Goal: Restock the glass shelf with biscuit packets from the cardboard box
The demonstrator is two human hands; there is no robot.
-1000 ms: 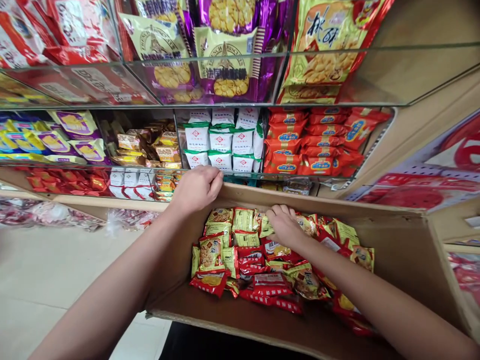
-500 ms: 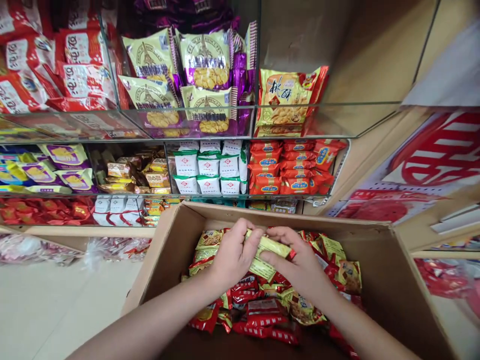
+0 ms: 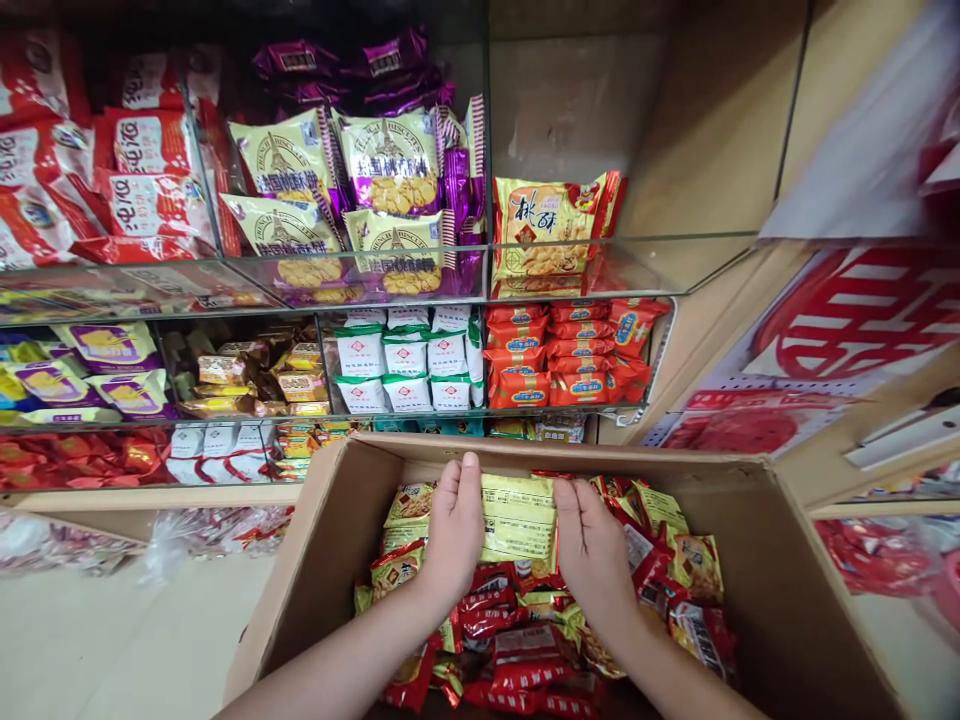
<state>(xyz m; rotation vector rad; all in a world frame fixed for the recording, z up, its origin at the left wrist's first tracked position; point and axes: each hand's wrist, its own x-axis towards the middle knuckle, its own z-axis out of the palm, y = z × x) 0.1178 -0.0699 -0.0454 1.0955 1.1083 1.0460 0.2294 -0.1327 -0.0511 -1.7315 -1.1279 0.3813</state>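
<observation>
Between my two hands is a yellow biscuit packet (image 3: 519, 520), its printed back turned up toward me. My left hand (image 3: 457, 525) grips its left end, thumb on top. At the other end my right hand (image 3: 592, 540) closes round the packet's right side. Both hands are inside an open cardboard box (image 3: 300, 560), above a loose pile of red and yellow biscuit packets (image 3: 525, 645). The undersides of my fingers are hidden.
Beyond the box rise glass-fronted shelves with purple-and-cream biscuit packets (image 3: 394, 165), one yellow biscuit packet (image 3: 551, 225) standing upright, white-and-green packets (image 3: 405, 360) and orange-red packets (image 3: 517, 360). A clear divider (image 3: 487, 150) separates compartments. Bagged goods (image 3: 217, 530) lie at lower left.
My hands have moved apart to the packet's two ends, and it now lies flatter with its back showing. The view has tipped upward slightly and shifted right.
</observation>
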